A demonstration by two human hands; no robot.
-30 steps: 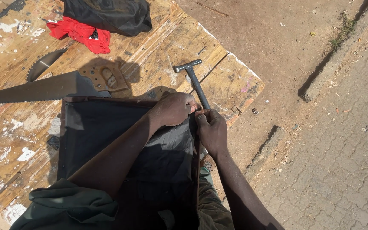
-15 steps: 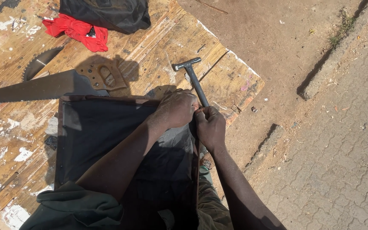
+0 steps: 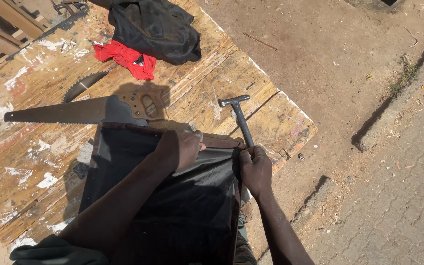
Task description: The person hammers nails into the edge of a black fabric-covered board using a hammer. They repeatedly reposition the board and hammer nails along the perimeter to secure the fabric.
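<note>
Left hand (image 3: 180,147) and right hand (image 3: 255,169) moved apart along the black fabric (image 3: 182,206) edge

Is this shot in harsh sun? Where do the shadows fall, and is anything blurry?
Head view: hard sunlight, sharp focus throughout; the hand saw and hammer are crisp; the black sheet under the left hand and right hand swallows detail; a dark shadow edges the kerb.

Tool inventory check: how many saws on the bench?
2. A handsaw lies flat left of the hammer, handle by the left hand. A curved toothed blade shows just behind it, below the red cloth; part may be hidden.
</note>
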